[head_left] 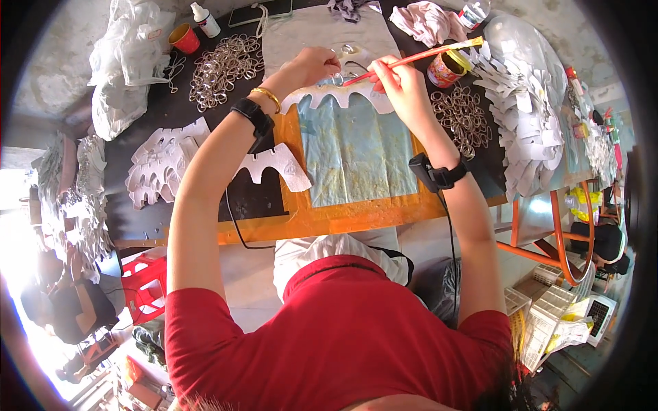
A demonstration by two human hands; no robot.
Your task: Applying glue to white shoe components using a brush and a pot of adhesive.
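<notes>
The white cutout (336,96) with a wavy edge lies on the desk (205,116), at the far end of a blue-green sheet (360,154) that sits on an orange board (322,219). The left hand (312,66) rests on the left part of the cutout, with its fingers bent down onto it to press it flat. The right hand (399,85) is just beside it, and its fingers are closed around a paintbrush (411,58) with a red handle. The brush tip touches the cutout near the left hand, and the yellow bristle end points up and away to the right. A small red tin (445,68) stands close behind the right hand. Each wrist wears a black band, and the left one has a gold bangle too. Another white cutout (277,164) lies under the left forearm, half on the orange board. A stack of white cutouts (161,168) lies further left on the dark desk. Two heaps of metal rings sit on the desk, one (226,65) behind the left hand and one (462,116) to the right of the right arm. A big pile of white paper shapes (524,109) fills the right end of the desk. A red cup (184,38) and a small white bottle (204,19) stand at the far left corner.
</notes>
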